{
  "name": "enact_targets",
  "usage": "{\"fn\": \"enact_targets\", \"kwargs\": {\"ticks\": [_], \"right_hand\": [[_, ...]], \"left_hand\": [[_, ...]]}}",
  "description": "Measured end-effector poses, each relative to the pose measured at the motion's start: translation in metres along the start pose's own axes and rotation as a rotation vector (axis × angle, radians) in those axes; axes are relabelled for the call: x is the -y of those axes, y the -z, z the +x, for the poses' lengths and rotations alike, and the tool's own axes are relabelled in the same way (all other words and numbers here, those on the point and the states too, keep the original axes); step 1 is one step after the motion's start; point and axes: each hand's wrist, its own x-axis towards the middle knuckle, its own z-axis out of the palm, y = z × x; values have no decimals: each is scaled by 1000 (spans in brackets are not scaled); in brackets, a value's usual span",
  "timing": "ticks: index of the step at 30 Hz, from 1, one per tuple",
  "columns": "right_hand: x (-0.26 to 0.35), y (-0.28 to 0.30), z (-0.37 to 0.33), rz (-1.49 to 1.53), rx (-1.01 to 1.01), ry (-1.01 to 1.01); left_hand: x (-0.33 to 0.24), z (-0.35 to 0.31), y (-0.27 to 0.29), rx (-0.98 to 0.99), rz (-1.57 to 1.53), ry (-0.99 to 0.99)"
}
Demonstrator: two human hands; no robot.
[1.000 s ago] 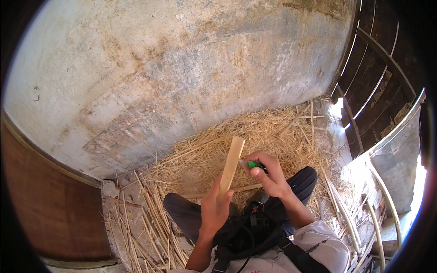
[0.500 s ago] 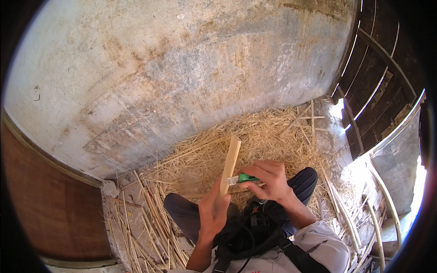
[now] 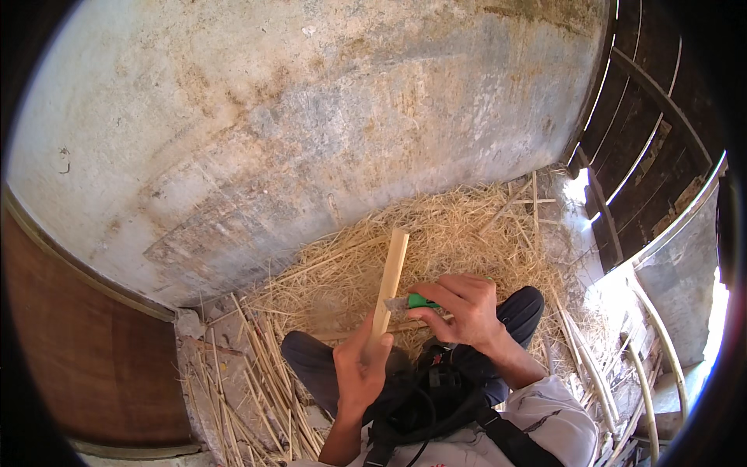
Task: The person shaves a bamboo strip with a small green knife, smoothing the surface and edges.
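My left hand (image 3: pixel 361 366) is closed around the lower end of a pale split bamboo strip (image 3: pixel 394 268), which stands up and tilts slightly right. In my right hand (image 3: pixel 464 309) is a green-handled utility knife (image 3: pixel 420 301), held between thumb and fingers. Its blade (image 3: pixel 397 304) points left and meets the right edge of the strip just above my left hand. My right fingers hide most of the knife's handle.
Shavings (image 3: pixel 459 226) cover the floor against a stained wall (image 3: pixel 327 117). Long thin sticks (image 3: pixel 268 373) lie at the left, beside a brown panel (image 3: pixel 85 342). Pale poles (image 3: pixel 646 381) lean at the right below dark boards (image 3: pixel 654 124). My bent knees (image 3: pixel 523 311) flank my hands.
The strip has shifted slightly left and stands a little more upright. My right hand and the knife have turned slightly; both hands keep their grip.
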Motion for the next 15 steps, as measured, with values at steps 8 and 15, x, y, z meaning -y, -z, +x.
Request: {"fn": "enact_targets", "kwargs": {"ticks": [8, 15], "right_hand": [[-1, -1, 1, -37, 16, -18], [-5, -2, 2, -77, 13, 0]], "left_hand": [[4, -1, 0, -46, 23, -38], [7, -2, 0, -65, 46, -27]]}}
